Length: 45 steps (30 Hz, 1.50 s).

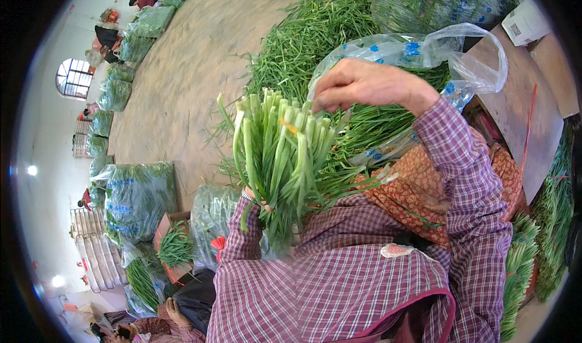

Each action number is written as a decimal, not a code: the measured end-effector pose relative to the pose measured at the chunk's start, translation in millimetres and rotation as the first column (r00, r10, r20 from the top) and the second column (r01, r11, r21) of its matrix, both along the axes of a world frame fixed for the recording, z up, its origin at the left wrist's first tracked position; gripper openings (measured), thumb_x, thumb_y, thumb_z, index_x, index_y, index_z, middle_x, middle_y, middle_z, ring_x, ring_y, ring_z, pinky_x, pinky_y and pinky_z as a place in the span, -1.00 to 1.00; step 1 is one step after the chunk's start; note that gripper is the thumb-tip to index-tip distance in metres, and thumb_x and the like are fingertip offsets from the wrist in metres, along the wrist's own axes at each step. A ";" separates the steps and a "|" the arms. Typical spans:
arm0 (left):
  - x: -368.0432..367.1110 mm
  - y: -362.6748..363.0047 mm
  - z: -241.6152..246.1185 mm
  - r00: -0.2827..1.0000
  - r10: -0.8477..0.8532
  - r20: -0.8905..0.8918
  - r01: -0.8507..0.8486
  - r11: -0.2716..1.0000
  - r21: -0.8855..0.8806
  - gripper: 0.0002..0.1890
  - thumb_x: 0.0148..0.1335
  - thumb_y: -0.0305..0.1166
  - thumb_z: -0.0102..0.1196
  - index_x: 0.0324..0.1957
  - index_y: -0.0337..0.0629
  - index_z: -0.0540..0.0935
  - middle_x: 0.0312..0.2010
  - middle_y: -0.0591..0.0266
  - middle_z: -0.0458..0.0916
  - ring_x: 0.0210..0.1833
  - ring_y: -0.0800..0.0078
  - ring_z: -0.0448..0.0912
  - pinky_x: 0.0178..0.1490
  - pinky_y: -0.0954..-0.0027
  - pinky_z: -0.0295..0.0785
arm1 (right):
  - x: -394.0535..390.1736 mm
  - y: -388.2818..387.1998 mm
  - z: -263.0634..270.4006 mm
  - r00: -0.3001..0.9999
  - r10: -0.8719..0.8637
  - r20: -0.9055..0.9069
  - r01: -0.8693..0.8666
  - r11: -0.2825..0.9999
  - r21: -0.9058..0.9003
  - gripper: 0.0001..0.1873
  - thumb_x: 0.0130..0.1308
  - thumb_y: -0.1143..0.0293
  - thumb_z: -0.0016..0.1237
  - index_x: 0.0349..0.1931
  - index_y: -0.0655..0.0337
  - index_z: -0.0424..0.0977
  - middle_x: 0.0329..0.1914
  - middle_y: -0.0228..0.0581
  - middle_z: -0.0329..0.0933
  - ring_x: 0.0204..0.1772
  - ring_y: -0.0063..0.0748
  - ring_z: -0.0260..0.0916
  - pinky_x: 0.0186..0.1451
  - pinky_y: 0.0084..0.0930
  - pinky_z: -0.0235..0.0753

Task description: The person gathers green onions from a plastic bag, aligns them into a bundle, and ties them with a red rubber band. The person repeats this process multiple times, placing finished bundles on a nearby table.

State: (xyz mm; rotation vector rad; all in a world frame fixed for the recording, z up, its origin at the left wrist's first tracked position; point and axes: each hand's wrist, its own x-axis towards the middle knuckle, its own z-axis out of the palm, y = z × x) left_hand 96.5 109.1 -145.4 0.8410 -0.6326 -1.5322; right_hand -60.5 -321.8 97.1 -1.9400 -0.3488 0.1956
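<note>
A thick bunch of green stalks [282,156], resembling garlic or leek greens, stands in front of my chest with pale cut ends up and leaves hanging down. My left hand [249,192] is wrapped around it low on the near left side, mostly hidden by leaves. A yellowed piece [288,125] shows among the stalk ends. Over the bunch's right edge is my right hand [359,86], thumb and fingers bent together close to the stalk tips. Whether something is pinched between those fingers is hidden. Loose greens [377,125] lie under my right forearm, beside clear plastic [386,50] with blue print.
A large heap of greens [313,38] covers the floor ahead. Bagged greens [141,202] stand at left, near a cardboard box [161,234]. Tied bundles [518,270] lie at right beside a board [523,102]. Another person's hand [176,313] is at lower left.
</note>
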 end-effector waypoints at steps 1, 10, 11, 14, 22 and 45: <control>2.3 0.3 -4.0 1.000 -0.005 0.022 0.005 1.000 0.005 0.00 -0.26 -0.45 0.55 0.35 -0.30 0.40 0.23 -0.04 0.53 0.24 0.07 0.52 0.30 0.03 0.40 | -3.4 -9.4 -2.0 0.999 -0.042 -0.009 0.043 0.999 0.024 -0.61 0.40 0.11 -0.01 -0.12 0.26 0.68 -0.28 -0.34 0.64 -0.22 -0.55 0.53 -0.17 -0.56 0.57; 7.9 -13.6 11.7 0.928 -0.064 0.367 -0.017 0.977 0.213 0.08 -0.40 -0.53 0.63 0.34 -0.28 0.42 0.23 0.00 0.55 0.27 0.12 0.51 0.35 0.10 0.39 | -31.2 -9.3 19.6 0.858 -0.441 0.264 0.463 0.886 -0.028 -0.69 0.32 0.14 0.11 -0.15 0.20 0.67 -0.35 -0.35 0.64 -0.25 -0.53 0.52 -0.15 -0.52 0.51; 0.4 -19.9 20.7 0.948 -0.013 0.319 -0.061 0.974 0.220 0.08 -0.42 -0.53 0.62 0.34 -0.28 0.42 0.23 0.01 0.55 0.27 0.13 0.51 0.37 0.11 0.36 | -34.8 -0.1 23.6 0.849 -0.445 0.284 0.483 0.872 -0.077 -0.68 0.30 0.12 0.12 -0.19 0.19 0.67 -0.35 -0.32 0.64 -0.25 -0.47 0.54 -0.16 -0.47 0.52; -21.7 -40.8 49.0 0.964 0.125 0.235 -0.178 0.960 0.218 0.04 -0.44 -0.53 0.58 0.30 -0.30 0.47 0.20 0.03 0.58 0.23 0.13 0.53 0.36 0.12 0.35 | -41.0 25.4 27.0 0.760 -0.330 0.561 0.534 0.808 -0.249 -0.66 0.21 0.01 0.17 -0.38 0.12 0.65 -0.38 -0.24 0.62 -0.18 -0.20 0.60 -0.13 -0.25 0.55; -37.5 -59.7 75.3 0.947 0.166 0.275 -0.242 0.933 0.268 0.08 -0.50 -0.52 0.54 0.31 -0.32 0.46 0.17 0.03 0.60 0.22 0.13 0.53 0.34 0.15 0.36 | -24.8 39.1 0.8 0.596 -0.215 0.774 0.770 0.427 -0.474 -0.75 0.26 0.18 0.16 -0.51 0.10 0.56 -0.50 -0.33 0.52 -0.34 -0.41 0.49 -0.22 -0.33 0.51; -38.0 -69.1 71.7 0.956 0.146 0.256 -0.212 0.944 0.252 0.16 -0.48 -0.44 0.55 0.39 -0.33 0.37 0.26 -0.04 0.52 0.28 0.09 0.49 0.41 0.11 0.30 | -15.5 6.9 8.2 0.546 -0.047 0.836 0.699 0.577 -0.424 -0.87 0.23 0.25 0.15 -0.34 0.06 0.54 -0.28 -0.38 0.50 -0.12 -0.28 0.53 -0.10 -0.34 0.55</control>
